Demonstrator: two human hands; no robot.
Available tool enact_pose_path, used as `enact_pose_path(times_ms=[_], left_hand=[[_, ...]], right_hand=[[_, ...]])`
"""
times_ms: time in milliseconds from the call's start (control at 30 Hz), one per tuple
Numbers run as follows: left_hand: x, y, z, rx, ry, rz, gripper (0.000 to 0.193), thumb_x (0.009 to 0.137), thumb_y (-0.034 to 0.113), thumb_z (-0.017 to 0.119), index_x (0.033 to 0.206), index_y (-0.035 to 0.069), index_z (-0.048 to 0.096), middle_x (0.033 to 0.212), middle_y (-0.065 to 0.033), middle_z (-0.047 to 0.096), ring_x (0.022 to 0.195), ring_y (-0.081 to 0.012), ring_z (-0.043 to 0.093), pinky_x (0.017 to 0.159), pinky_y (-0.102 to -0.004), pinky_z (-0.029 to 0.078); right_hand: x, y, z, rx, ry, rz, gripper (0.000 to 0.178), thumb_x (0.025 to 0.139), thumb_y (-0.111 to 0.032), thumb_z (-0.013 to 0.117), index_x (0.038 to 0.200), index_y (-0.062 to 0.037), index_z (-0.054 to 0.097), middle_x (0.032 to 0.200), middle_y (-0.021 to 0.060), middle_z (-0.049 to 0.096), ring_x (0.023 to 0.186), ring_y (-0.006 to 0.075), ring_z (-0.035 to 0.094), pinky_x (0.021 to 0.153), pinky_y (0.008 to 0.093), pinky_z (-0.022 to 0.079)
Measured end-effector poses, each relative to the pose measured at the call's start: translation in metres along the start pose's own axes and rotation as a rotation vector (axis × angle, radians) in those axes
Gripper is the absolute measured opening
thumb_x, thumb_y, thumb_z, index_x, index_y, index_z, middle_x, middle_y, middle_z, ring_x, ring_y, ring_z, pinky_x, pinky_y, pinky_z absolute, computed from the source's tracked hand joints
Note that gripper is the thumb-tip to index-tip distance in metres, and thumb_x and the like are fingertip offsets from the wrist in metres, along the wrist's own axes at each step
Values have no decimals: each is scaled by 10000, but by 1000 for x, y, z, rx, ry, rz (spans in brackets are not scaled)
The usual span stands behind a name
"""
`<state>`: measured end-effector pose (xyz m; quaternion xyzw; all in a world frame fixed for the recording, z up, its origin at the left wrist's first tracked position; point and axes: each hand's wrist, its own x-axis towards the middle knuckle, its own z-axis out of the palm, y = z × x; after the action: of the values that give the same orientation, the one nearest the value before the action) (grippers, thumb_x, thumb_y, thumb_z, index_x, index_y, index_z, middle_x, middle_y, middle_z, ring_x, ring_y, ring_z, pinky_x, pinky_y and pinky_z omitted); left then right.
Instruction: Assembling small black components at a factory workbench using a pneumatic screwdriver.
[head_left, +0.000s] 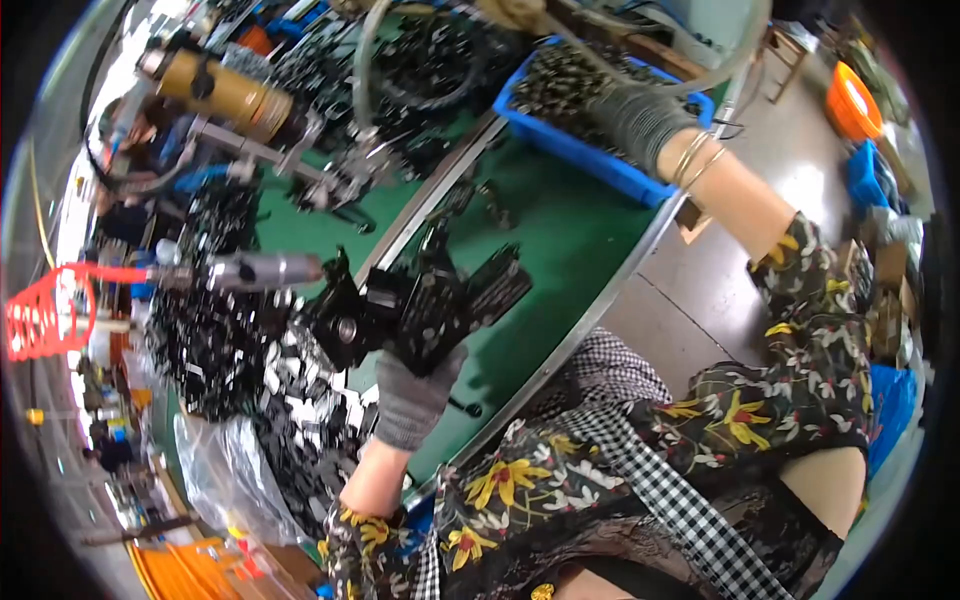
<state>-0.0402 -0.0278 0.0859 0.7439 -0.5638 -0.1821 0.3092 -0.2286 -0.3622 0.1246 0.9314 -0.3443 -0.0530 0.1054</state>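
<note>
My left hand [412, 395], in a grey knit glove, is closed around the lower end of a cluster of black moulded parts [430, 305]. The cluster is blocky, with a round hole on one side and ribbed bars on the other; the gloved fingers are mostly hidden behind it. At the upper right, my right hand [635, 118], gloved in grey too, reaches into a blue plastic bin [575, 152]. Small brownish metal pieces [565, 85] fill that bin. The right fingertips blend into the pieces, so what they hold cannot be made out.
A grey air screwdriver [265, 271] on a red coiled hose [50, 310] hangs left of the black cluster. Piles of black parts [205, 345] and white pieces [300, 385] lie on the green table [560, 235]. A metal fixture with a gold cylinder [225, 95] stands behind.
</note>
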Motion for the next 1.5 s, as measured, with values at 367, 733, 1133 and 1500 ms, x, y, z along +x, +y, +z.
enact_pose_path(times_ms=[367,733,1133,1500], left_hand=[[-27,-3,-4,-662,228,-335,479,786,98,775,1201,13,551,979,-36,667,796,-96,601,704,-248,507],[-41,-13,-8,-989,207,-323,477,775,59,771,1201,17,559,977,-46,658,676,-101,611,553,-240,507],[-44,-6,-11,-1002,235,-366,405,771,110,785,1101,-2,579,687,-17,612,514,-96,567,473,-225,483],[-46,-8,-20,-1002,194,-382,448,752,80,775,1144,28,564,762,-17,602,511,-93,550,441,-228,471]], right_hand=[[34,9,-4,-240,-127,-209,208,779,-65,635,981,-63,684,962,162,680,922,331,663,800,406,535],[-30,-77,-79,1643,-4,-546,171,864,-77,706,1022,-37,653,891,21,666,844,84,637,698,218,541],[-26,-132,-84,1531,268,-723,208,823,-111,758,987,-16,673,904,50,693,823,112,654,765,260,541],[-17,-128,-79,1273,444,-854,207,796,-128,746,976,-38,696,858,114,684,818,248,680,746,345,541]])
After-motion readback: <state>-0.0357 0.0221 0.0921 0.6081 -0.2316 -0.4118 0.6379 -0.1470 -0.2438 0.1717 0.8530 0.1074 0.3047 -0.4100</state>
